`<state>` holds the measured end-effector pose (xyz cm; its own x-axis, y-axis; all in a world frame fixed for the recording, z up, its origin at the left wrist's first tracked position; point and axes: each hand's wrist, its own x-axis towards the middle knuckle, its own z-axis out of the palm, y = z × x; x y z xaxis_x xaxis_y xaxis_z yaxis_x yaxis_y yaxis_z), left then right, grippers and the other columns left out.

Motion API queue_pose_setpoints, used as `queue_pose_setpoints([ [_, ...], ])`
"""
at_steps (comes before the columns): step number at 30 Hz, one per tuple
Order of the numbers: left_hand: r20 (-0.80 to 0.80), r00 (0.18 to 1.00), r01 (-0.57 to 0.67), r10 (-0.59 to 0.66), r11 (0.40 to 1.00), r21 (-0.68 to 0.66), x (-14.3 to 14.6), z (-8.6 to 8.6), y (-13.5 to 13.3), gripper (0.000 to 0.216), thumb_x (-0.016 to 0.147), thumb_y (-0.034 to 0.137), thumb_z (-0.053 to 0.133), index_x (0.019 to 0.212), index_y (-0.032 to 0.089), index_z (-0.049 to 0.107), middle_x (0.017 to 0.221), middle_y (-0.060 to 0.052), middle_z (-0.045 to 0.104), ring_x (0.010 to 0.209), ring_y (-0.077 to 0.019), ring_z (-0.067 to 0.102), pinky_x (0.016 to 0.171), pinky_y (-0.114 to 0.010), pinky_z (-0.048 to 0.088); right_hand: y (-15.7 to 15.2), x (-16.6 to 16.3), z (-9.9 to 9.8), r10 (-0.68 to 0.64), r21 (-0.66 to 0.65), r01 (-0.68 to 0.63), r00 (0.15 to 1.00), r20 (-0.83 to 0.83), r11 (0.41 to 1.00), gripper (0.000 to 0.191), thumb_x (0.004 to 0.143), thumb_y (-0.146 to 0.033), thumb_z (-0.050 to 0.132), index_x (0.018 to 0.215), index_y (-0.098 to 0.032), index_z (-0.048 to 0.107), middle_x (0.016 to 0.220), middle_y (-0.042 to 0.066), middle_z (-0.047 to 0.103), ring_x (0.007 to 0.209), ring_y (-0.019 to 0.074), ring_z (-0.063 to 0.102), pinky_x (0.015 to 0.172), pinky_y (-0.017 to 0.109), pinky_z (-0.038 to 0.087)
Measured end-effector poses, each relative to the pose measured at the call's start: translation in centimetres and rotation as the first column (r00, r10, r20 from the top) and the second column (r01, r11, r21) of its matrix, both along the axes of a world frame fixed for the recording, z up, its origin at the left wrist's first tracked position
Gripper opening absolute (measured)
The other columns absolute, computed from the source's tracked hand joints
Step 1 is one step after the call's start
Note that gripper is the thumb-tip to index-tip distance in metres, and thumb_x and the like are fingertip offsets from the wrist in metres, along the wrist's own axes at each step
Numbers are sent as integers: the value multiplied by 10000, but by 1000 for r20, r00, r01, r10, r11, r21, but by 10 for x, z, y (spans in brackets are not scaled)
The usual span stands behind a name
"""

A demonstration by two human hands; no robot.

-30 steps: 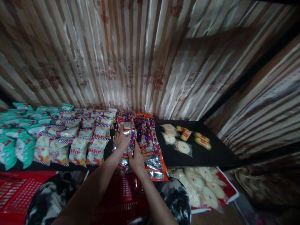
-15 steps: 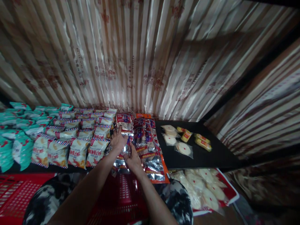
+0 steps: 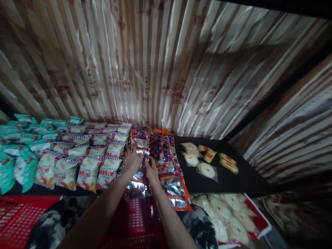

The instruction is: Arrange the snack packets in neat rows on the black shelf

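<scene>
Both of my hands lie on the foil packets [image 3: 168, 162] in the middle of the black shelf [image 3: 233, 176]. The left hand [image 3: 133, 159] is open, fingers spread, palm flat on the silver and red packs. The right hand [image 3: 151, 169] is just beside it, nearer the shelf's front edge, with its fingers stretched out straight along a packet and closed on nothing that I can see. Behind the shelf rises a striped paper wall [image 3: 155, 69], creased and printed with faded red marks. Below the shelf's front edge sits a red basket [image 3: 135, 221], under my forearms. White snack bags [image 3: 88, 169] with red and blue trim stand in rows on the shelf's left half and touch the foil packets. Teal bags [image 3: 15, 162] fill the shelf's far left end. The foil packets overlap in two columns from the shelf's back to its front edge, and the nearest ones hang over it. A large bag of round cakes [image 3: 233, 214] lies below the shelf's front edge, towards the right. On the shelf's bare right part lie a few clear-wrapped round cakes [image 3: 206, 170] and, further right, some small yellow packs [image 3: 228, 164].
</scene>
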<state>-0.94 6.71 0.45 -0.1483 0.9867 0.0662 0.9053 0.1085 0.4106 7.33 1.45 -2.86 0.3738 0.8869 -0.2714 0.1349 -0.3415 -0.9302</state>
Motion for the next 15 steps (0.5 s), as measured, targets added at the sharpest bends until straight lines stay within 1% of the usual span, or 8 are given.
queue_pose_setpoints([
  [2, -6, 1000, 21, -20, 999, 30, -1, 0, 1, 605, 781, 347, 498, 1354, 204, 368, 1433, -168, 330, 1224, -330, 435, 941, -454, 403, 5, -2, 1, 4, -10, -4, 1000, 3, 1000, 659, 841, -473, 393, 1401, -139, 294, 1424, 110, 369, 1316, 209, 336, 1075, 356, 269],
  [6, -10, 994, 108, -108, 984, 138, -2, -5, 6, 577, 774, 287, 508, 1315, 115, 407, 1439, -166, 328, 1316, -282, 319, 1044, -431, 311, 22, -1, 10, -2, 87, -5, 997, 74, 996, 664, 849, -469, 372, 1403, -116, 283, 1450, 112, 320, 1340, 198, 286, 1099, 340, 215],
  [10, 50, 985, 152, -166, 964, 220, -3, -14, 11, 585, 760, 219, 500, 1313, 65, 390, 1414, -172, 370, 1312, -251, 336, 1070, -373, 298, 58, 7, 21, 3, 114, -14, 995, 100, 993, 677, 851, -467, 358, 1407, -92, 269, 1450, 121, 320, 1339, 188, 289, 1099, 297, 195],
  [13, 78, 980, 158, -182, 956, 247, -2, -16, 12, 648, 734, 179, 510, 1350, 74, 337, 1414, -163, 375, 1307, -259, 344, 1069, -379, 309, 90, 15, 20, 12, 108, -23, 994, 104, 994, 656, 856, -462, 352, 1400, -101, 285, 1451, 120, 319, 1342, 192, 281, 1089, 304, 213],
  [15, 78, 980, 160, -181, 962, 221, -2, -14, 12, 654, 734, 172, 514, 1361, 114, 336, 1434, -144, 346, 1318, -273, 322, 1061, -401, 321, 108, 22, 15, 41, 97, -55, 989, 143, 994, 644, 861, -463, 349, 1390, -98, 302, 1444, 134, 328, 1340, 204, 284, 1085, 329, 220],
])
